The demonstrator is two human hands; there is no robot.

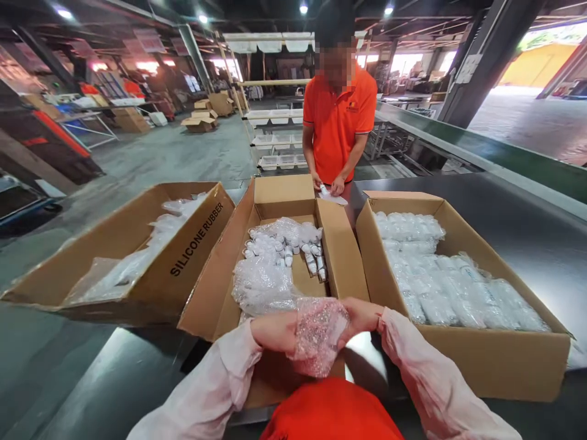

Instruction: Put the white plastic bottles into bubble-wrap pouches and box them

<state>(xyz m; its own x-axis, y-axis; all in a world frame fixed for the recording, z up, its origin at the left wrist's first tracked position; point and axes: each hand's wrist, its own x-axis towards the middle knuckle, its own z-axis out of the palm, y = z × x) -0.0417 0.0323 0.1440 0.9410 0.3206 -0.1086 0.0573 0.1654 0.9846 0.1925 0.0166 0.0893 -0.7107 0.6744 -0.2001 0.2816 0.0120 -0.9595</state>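
A clear bubble wrap bag (321,333) is held between my two hands, close to my body and over the near end of the middle cardboard box (346,250). My left hand (277,332) is at the bag's left side, its fingers mostly behind or inside the plastic. At the right side, my right hand (360,318) grips the bag's edge with bent fingers. Inside the middle box lie more bubble bags (263,284) and several small white bottles (288,255). Whether the held bag contains anything is hidden.
On the right, an open box (490,363) holds rows of bubble-wrapped items. The left box (178,256), marked SILICONE RUBBER, contains clear bags. Across the dark table (518,214), a person in orange (339,122) handles a white item. A conveyor (481,143) runs behind at right.
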